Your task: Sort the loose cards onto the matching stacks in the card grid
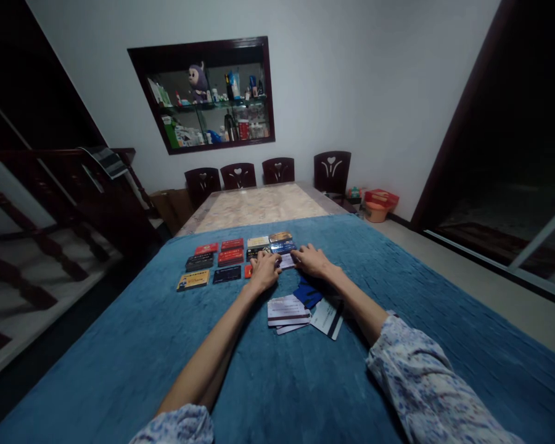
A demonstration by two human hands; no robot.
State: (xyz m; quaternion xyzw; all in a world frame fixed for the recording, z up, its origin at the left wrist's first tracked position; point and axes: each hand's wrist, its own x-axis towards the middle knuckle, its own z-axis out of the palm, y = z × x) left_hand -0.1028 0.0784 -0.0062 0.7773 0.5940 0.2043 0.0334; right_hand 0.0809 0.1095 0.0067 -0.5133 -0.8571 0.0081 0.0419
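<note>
A pale card (287,261) lies on the blue cloth at the near right of several card stacks, between my two hands. My left hand (264,271) has its bent fingers at the card's left edge and partly covers a red card (248,271). At the right edge, the curled fingers of my right hand (311,259) pinch the same card. Just beyond it sits a blue card stack (283,247). Closer to me lie loose pale cards with dark stripes (288,310), dark blue cards (308,293) and a tilted whitish card (327,317).
Red cards (231,256), black cards (200,261), a yellow card (193,280) and a dark card (227,274) form rows on the left. The blue cloth (143,345) covers the table's near part. Dark chairs (332,171) stand past the far end.
</note>
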